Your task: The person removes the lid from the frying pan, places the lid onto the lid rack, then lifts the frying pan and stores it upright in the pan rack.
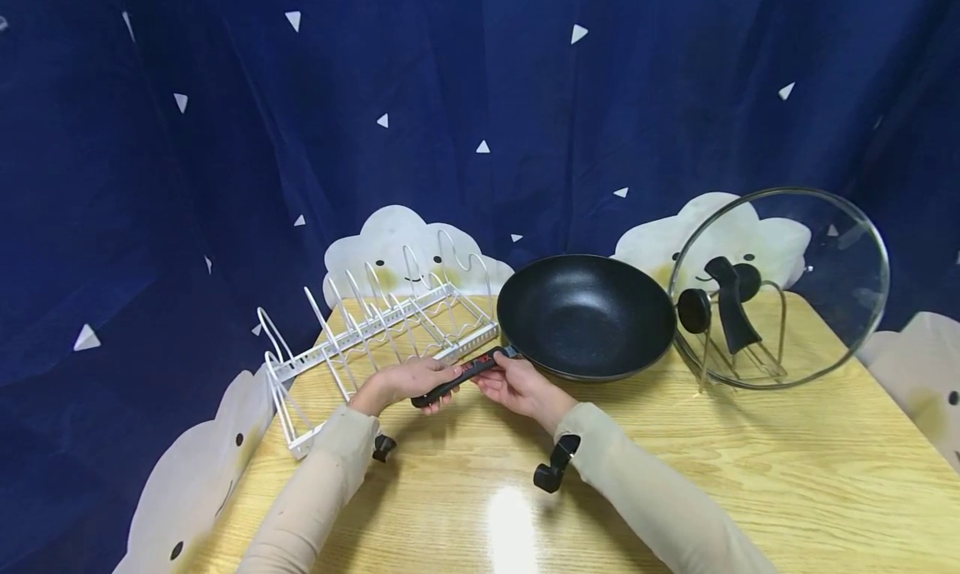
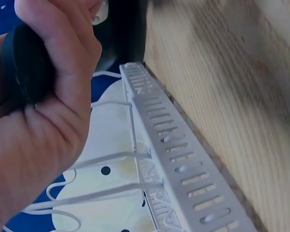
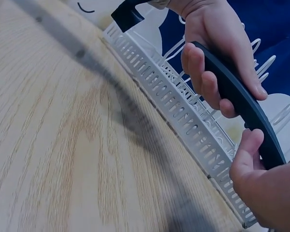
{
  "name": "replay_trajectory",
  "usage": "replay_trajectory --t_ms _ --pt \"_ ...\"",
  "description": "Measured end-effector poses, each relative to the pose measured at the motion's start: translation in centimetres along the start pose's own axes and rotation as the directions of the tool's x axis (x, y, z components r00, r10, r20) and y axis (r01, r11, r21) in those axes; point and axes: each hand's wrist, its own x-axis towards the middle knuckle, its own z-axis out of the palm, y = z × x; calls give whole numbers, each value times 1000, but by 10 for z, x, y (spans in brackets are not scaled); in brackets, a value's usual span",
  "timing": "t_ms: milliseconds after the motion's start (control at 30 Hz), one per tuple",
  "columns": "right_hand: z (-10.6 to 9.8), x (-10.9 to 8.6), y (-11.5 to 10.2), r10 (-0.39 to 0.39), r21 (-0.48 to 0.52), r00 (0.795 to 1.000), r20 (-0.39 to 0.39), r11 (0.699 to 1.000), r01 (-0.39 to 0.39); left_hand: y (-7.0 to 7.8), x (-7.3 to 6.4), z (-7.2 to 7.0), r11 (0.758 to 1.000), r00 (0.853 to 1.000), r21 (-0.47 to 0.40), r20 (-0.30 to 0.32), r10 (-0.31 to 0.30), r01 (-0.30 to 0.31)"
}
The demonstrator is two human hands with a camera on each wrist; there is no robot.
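A black wok (image 1: 588, 316) with a long black handle (image 3: 232, 89) is held over the table, its dark inside facing the head camera. Around the handle's rear part curls my left hand (image 1: 408, 382), thumb on top and fingers beneath. Nearer the pan, my right hand (image 1: 521, 386) grips the same handle between thumb and fingers. Just behind the left hand stands a white wire rack (image 1: 352, 341) with upright loops; its slotted side rail (image 2: 169, 140) runs below the hand in the left wrist view.
At the right, a large glass lid (image 1: 817, 307) leans upright in a small metal stand (image 1: 780, 332), with a black knob (image 1: 731, 303) near it. The wooden table (image 1: 675, 466) ends at a dark blue curtain (image 1: 480, 74) with white cloud shapes.
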Motion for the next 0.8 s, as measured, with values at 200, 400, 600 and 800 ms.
replay_trajectory --t_ms 200,400,600,800 --pt "-6 -7 -3 31 -40 998 56 999 -28 0 0 7 998 996 -64 93 6 0" --pt "-13 -15 -6 50 -104 995 92 994 -41 1 2 14 990 983 -141 185 15 11" --pt "-21 -20 -9 66 -177 993 96 983 -48 2 3 24 980 971 -196 239 23 25" --pt "-28 -24 -11 75 -204 990 121 978 -49 2 3 34 975 960 -221 275 44 18"
